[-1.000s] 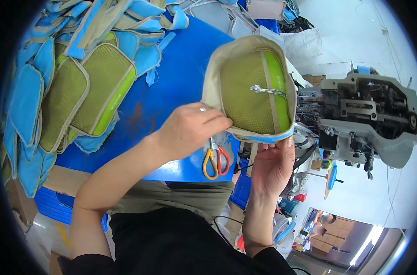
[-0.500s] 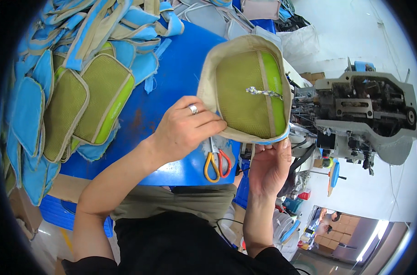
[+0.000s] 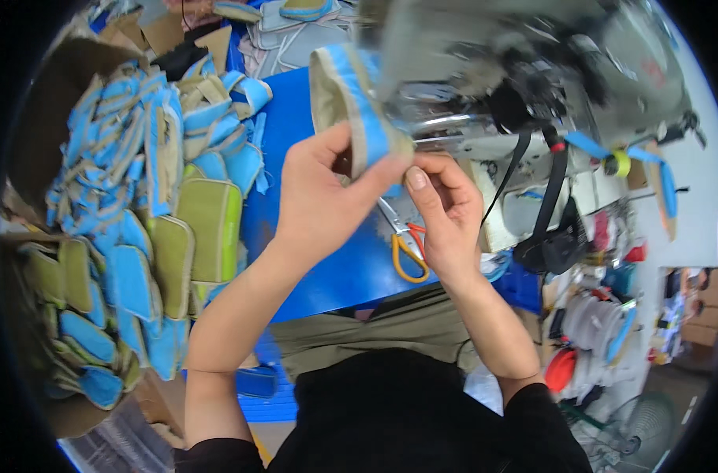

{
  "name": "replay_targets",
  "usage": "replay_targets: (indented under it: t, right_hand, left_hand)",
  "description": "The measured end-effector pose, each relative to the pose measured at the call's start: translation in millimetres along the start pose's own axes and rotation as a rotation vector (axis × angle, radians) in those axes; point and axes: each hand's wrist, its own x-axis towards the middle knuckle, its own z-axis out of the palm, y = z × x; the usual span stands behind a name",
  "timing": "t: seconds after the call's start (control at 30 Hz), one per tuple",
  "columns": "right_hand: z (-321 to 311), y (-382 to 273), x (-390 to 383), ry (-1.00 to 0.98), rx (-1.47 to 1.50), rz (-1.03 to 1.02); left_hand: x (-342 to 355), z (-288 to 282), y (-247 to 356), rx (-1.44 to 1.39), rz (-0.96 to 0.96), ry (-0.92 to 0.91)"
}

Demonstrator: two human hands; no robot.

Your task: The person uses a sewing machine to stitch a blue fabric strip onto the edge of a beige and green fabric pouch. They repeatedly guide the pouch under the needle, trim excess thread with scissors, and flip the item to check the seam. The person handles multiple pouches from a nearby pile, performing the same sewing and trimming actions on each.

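A fabric pouch (image 3: 360, 106) with a blue side band and beige edging is held up, tipped so its side faces me. My left hand (image 3: 319, 193) is closed on its lower edge, thumb and fingers pinching the cloth. My right hand (image 3: 449, 217) is closed too, thumb and forefinger pinched at the pouch's lower right corner, close to the left fingertips. Just below the hands, scissors (image 3: 407, 256) with orange and yellow handles lie on the blue table (image 3: 296, 276). Most of the pouch's olive mesh face is hidden from this angle.
A grey sewing machine (image 3: 516, 71), blurred, stands close to the right of the pouch. Olive and blue fabric panels (image 3: 209, 225) pile up at left, beside a heap of blue and beige strips (image 3: 126, 150). Grey pieces (image 3: 292, 39) lie at the back.
The pouch has turned from its open, olive mesh face to its blue side and moved left. My hands have come closer together. The whole view has shifted, showing more of the left piles.
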Motion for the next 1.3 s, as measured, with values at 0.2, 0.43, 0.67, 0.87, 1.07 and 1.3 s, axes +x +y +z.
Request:
replay_targets:
  t: [0.2,0.43,0.67,0.87,1.07,1.3]
  right_hand:
    - [-7,4,-2,-0.018,-0.234,-0.167]
    - [-7,23,-9,0.019,-0.114,-0.167]
    - [-9,35,-9,-0.027,0.155,-0.042]
    - [-8,37,-8,-0.107,0.37,0.091]
    - [-7,37,-9,-0.113,0.396,0.136]
    - [-6,33,-10,-0.016,-0.011,-0.078]
  left_hand:
    - [5,-17,12,-0.261,-0.295,-0.143]
    - [5,-21,17,-0.31,-0.448,-0.186]
    - [5,-24,14,-0.133,-0.313,-0.246]
    - [4,-32,5,-0.215,-0.325,-0.292]
    - [2,-22,-1,-0.277,-0.292,-0.264]
    - [-1,-18,13,-0.158,-0.276,-0.142]
